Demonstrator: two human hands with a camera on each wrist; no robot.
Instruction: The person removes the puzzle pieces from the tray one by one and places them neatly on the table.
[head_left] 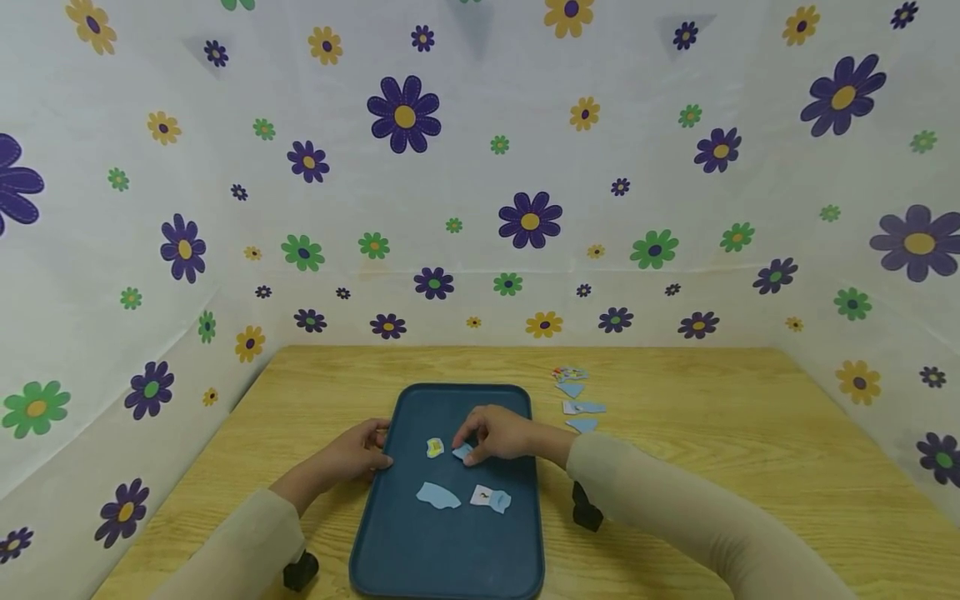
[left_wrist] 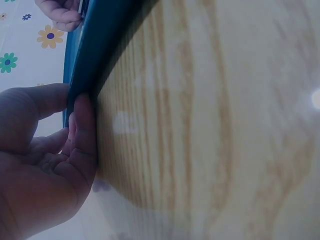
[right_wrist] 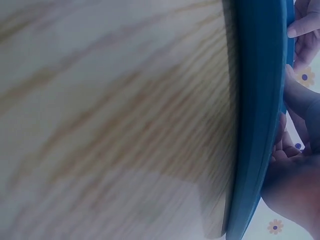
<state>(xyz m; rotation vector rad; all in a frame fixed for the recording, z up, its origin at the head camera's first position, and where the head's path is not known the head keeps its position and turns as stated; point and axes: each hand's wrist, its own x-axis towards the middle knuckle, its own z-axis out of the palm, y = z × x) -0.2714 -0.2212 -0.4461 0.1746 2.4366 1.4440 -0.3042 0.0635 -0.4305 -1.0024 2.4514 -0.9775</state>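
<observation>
A dark blue tray [head_left: 450, 550] lies on the wooden table. My left hand [head_left: 348, 452] grips its left rim; in the left wrist view the thumb is above the edge and the fingers [left_wrist: 84, 122] curl beneath. Over the tray's upper right, my right hand [head_left: 504, 435] pinches a small light blue paper piece [head_left: 461, 452] between thumb and fingers, at the tray surface. To its left is a yellow piece [head_left: 435, 448]. Closer to me lie a plain light blue piece [head_left: 438, 496] and a white-and-blue piece [head_left: 491, 499]. In the right wrist view the tray's side [right_wrist: 260, 100] hides the pieces.
Right of the tray, on the table [head_left: 675, 400], more cut pieces form a column: a colourful group [head_left: 570, 374], a blue triangle [head_left: 571, 390], a long white-and-blue strip [head_left: 583, 407] and another blue piece [head_left: 582, 425]. A flowered cloth [head_left: 465, 183] encloses the table's back and sides.
</observation>
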